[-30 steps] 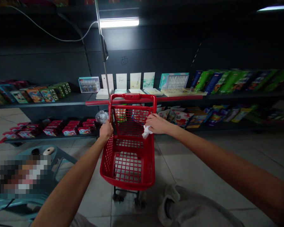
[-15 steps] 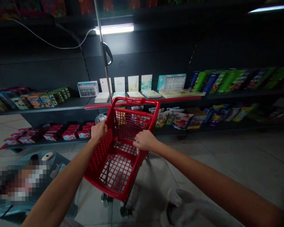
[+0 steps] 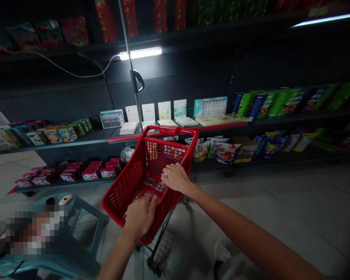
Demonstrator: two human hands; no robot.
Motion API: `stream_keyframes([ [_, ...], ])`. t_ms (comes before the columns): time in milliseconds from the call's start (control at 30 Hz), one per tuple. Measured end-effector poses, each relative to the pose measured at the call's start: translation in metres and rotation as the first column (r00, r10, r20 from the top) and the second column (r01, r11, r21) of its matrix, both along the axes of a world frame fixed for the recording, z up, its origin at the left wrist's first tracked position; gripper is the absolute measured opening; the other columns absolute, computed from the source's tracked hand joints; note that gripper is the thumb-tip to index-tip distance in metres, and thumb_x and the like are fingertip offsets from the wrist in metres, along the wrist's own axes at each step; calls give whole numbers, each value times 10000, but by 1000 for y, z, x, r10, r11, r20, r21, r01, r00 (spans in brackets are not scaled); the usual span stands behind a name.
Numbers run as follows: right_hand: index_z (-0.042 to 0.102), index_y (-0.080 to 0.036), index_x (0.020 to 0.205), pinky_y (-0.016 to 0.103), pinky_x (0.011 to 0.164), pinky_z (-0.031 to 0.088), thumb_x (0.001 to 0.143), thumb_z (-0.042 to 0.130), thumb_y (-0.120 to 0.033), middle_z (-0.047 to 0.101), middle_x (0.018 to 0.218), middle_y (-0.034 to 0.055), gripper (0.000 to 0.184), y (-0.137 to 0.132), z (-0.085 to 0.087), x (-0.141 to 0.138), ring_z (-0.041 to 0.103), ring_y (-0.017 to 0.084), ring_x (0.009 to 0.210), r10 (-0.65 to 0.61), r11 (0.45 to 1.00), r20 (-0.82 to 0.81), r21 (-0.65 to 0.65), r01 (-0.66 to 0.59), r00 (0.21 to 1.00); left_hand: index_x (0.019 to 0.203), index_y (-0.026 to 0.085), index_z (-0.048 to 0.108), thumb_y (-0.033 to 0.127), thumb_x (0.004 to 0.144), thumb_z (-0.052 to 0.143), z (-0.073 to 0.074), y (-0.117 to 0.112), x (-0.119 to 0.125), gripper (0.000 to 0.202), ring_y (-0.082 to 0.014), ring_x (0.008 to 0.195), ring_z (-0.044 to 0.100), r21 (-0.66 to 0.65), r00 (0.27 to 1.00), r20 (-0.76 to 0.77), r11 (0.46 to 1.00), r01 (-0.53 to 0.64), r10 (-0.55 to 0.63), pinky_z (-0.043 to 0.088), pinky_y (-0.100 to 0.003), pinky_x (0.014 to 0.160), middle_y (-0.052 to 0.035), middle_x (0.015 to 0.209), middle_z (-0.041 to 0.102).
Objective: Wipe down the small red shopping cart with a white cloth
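Note:
A small red plastic shopping cart stands in front of me, turned at an angle, with its looped handle on the far side against the shelf. My right hand is closed over the cart's right rim, a ring on one finger. At the near rim, my left hand has its fingers curled over the edge; its fingertips are partly hidden. Through the basket's grid floor the tiles show. A thin metal pole with a black clip rises behind the cart.
A blue-grey plastic stool stands close on the left, things on it partly blurred out. Behind the cart run dark shelves with notebooks, marker sets, snack bags and red boxes. A lamp shines above.
My left hand has gone from the cart's left rim to its near rim. The cart has turned slightly, and my right hand stays on the right rim. The view has tilted up a little.

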State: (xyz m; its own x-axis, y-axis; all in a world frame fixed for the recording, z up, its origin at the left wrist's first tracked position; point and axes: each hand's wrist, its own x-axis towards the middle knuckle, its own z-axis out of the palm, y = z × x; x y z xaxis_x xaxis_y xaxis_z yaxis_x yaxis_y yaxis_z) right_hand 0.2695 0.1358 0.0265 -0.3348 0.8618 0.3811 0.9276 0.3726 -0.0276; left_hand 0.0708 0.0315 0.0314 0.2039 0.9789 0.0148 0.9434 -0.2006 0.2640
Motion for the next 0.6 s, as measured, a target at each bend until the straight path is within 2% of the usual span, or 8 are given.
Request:
stream_keyframes([
  [67, 710, -173, 885, 359, 911, 377, 975, 510, -333, 730, 984, 96, 271, -2, -2, 0, 642, 231, 969, -2, 1000, -47, 21, 3, 999, 1074, 251, 684, 476, 1062, 244, -16, -20, 8, 495, -249, 950, 739, -38, 998, -67, 999, 13, -16, 473, -311, 754, -84, 1007, 776],
  [167, 679, -181, 925, 348, 910, 403, 1009, 471, -310, 688, 980, 91, 259, -6, -8, 4, 610, 221, 968, 56, 995, -179, 87, -41, 982, 1126, 224, 671, 444, 1066, 254, -32, -29, 8, 475, -252, 902, 744, -19, 993, -106, 999, 46, -48, 487, -323, 759, -109, 951, 773],
  [233, 667, -188, 1000, 332, 913, 437, 1037, 424, -302, 656, 1010, 83, 270, -8, -12, 12, 600, 208, 987, 169, 979, -348, 167, -117, 922, 1106, 226, 678, 445, 1067, 245, -35, -27, 3, 486, -253, 882, 745, -5, 991, -101, 996, 85, -85, 491, -323, 750, -111, 925, 770],
  [300, 653, -194, 1098, 326, 946, 464, 1053, 399, -298, 624, 1063, 82, 279, -11, -15, 24, 598, 196, 1031, 268, 949, -524, 287, -129, 808, 1102, 228, 682, 461, 1068, 231, -34, -24, -4, 509, -256, 870, 746, 4, 989, -98, 994, 113, -112, 494, -325, 743, -112, 912, 769],
  [367, 649, -200, 1172, 340, 1001, 466, 1049, 421, -307, 591, 1121, 88, 281, -13, -16, 41, 590, 197, 1087, 290, 917, -622, 399, -25, 727, 1086, 223, 685, 490, 1065, 222, -33, -21, -10, 535, -259, 872, 746, 10, 986, -105, 991, 135, -133, 498, -326, 751, -112, 907, 770],
  [433, 657, -207, 1219, 367, 1050, 449, 1033, 462, -322, 560, 1164, 95, 293, -13, -16, 63, 571, 211, 1132, 230, 871, -675, 465, 161, 701, 1034, 223, 690, 519, 1061, 206, -31, -17, -16, 569, -262, 887, 746, 10, 982, -113, 988, 151, -149, 501, -330, 772, -111, 906, 770],
  [533, 641, -199, 1288, 412, 1089, 423, 1007, 487, -347, 522, 1198, 111, 353, -10, -23, 90, 535, 240, 1177, 96, 783, -765, 453, 426, 637, 1012, 237, 691, 530, 1060, 171, -32, -10, -21, 598, -263, 917, 744, 15, 982, -122, 989, 148, -145, 504, -335, 805, -104, 916, 771],
  [600, 599, -186, 1346, 445, 1107, 404, 994, 470, -352, 499, 1228, 129, 410, -9, -38, 97, 515, 258, 1202, 30, 761, -813, 396, 514, 582, 1031, 248, 690, 534, 1059, 161, -33, -4, -21, 601, -256, 929, 744, 19, 983, -127, 990, 137, -134, 504, -332, 814, -99, 929, 771],
])
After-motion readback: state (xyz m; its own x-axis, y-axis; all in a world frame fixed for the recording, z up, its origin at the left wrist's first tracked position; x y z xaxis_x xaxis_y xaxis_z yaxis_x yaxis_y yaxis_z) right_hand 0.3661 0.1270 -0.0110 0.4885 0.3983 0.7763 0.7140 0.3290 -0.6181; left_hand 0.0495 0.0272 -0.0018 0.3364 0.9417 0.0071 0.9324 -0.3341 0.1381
